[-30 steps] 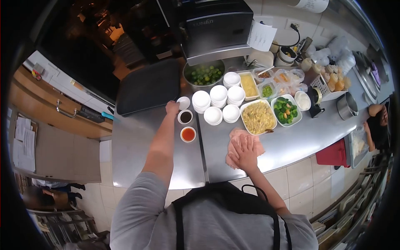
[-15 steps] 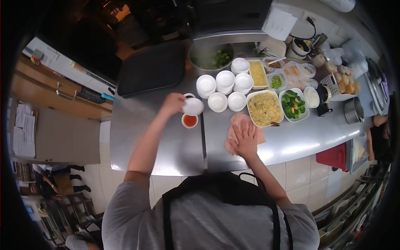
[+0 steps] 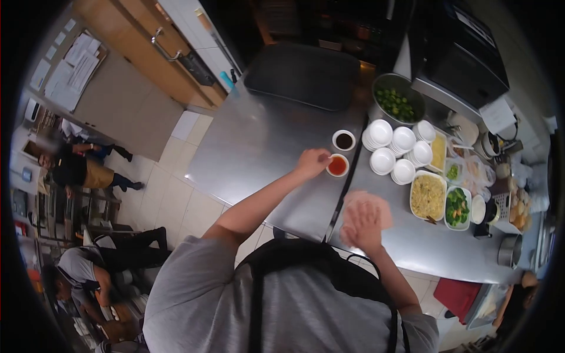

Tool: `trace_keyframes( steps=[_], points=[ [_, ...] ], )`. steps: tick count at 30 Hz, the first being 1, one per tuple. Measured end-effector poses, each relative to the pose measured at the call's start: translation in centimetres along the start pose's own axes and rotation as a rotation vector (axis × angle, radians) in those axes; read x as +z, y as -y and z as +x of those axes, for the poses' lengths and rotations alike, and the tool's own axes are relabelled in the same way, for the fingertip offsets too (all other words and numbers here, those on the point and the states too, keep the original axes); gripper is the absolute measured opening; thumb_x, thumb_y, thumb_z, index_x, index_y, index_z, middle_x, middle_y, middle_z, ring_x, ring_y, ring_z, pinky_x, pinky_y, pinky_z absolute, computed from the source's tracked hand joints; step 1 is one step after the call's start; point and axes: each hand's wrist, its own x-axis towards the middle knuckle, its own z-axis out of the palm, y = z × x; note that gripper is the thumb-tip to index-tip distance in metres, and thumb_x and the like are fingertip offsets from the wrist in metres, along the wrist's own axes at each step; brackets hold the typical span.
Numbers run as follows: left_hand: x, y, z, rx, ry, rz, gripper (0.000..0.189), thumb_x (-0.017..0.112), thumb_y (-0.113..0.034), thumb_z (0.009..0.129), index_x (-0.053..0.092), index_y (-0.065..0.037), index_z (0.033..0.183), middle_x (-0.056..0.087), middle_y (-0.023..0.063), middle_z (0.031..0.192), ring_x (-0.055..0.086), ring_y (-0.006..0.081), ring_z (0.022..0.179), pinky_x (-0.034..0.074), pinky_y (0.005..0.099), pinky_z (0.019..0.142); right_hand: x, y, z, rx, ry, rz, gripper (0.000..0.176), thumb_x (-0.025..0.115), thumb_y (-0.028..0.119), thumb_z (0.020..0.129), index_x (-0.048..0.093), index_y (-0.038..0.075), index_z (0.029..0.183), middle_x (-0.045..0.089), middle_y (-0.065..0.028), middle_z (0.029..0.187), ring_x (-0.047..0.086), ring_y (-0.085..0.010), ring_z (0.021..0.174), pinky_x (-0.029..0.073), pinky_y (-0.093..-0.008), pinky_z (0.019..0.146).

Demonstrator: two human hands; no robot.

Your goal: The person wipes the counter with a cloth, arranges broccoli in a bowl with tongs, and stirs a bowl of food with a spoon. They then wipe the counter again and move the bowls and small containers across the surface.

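Left hand (image 3: 312,161): fingertips bunched on the rim of the red sauce dish (image 3: 337,166), pinching it as far as I can tell. The dish sits on the steel counter (image 3: 253,147), right against the seam, with the dark sauce dish (image 3: 344,140) just beyond it.

Right hand (image 3: 362,225): fingers spread, palm flat on the pink cloth (image 3: 379,203).

I'd worry about that seam. The dish looks full, and a catch or tilt could slop sauce. The stacked white bowls (image 3: 393,147) crowd the right side. There's open steel to the left, up to the black tray (image 3: 303,73). The counter edge runs close under the cloth.
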Motion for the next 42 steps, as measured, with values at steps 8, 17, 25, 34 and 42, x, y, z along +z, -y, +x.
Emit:
trace_keyframes(
  steps=[8,17,25,34,42],
  points=[
    [-11.3,8.3,-11.5,-0.249,-0.037,-0.075,0.024,0.06,-0.023,0.079,0.063,-0.002,0.09,0.064,0.0099,0.082,0.059,0.0163,0.064,0.047,0.0285,0.061,3.0,12.1,13.6,-0.582,0.18,0.068,0.05,0.045,0.04,0.08,0.041,0.018,0.124,0.034,-0.005,0.134,0.025,-0.029,0.127,0.013,-0.0582,0.1],
    [-21.3,21.4,-27.6,-0.579,-0.221,-0.135,0.024,0.062,-0.023,0.077,0.064,-0.002,0.087,0.064,0.0118,0.079,0.061,0.0199,0.07,0.048,0.0288,0.062,8.6,14.8,38.2,-0.241,-0.127,-0.04,0.047,0.042,0.035,0.081,0.037,0.019,0.125,0.031,-0.0057,0.131,0.019,-0.0303,0.127,0.012,-0.0501,0.102],
    [-26.4,24.3,-32.6,-0.693,-0.221,-0.098,0.019,0.063,-0.017,0.076,0.064,-0.002,0.086,0.064,0.0119,0.085,0.063,0.0217,0.071,0.05,0.0299,0.064,10.3,22.9,53.0,-0.155,-0.192,-0.12,0.041,0.052,0.031,0.07,0.049,0.015,0.107,0.04,-0.0045,0.118,0.029,-0.0235,0.118,0.023,-0.046,0.096],
    [-29.0,24.1,-26.4,-0.475,-0.144,-0.085,0.021,0.062,-0.018,0.077,0.063,-0.002,0.09,0.064,0.0121,0.085,0.063,0.022,0.073,0.05,0.0301,0.066,18.1,34.1,44.4,-0.721,-0.055,0.594,0.044,0.05,0.034,0.069,0.051,0.006,0.103,0.042,-0.0112,0.123,0.034,-0.0261,0.118,0.022,-0.0433,0.1],
    [-24.0,19.8,-17.1,-0.054,0.126,-0.168,0.025,0.06,-0.02,0.078,0.061,-0.002,0.095,0.063,0.0124,0.087,0.063,0.0222,0.074,0.05,0.0302,0.068,11.1,29.9,24.4,-0.541,0.201,0.261,0.061,0.05,0.047,0.078,0.038,0.013,0.127,0.033,-0.0087,0.132,0.023,-0.0257,0.127,0.019,-0.0421,0.103]
  ],
)
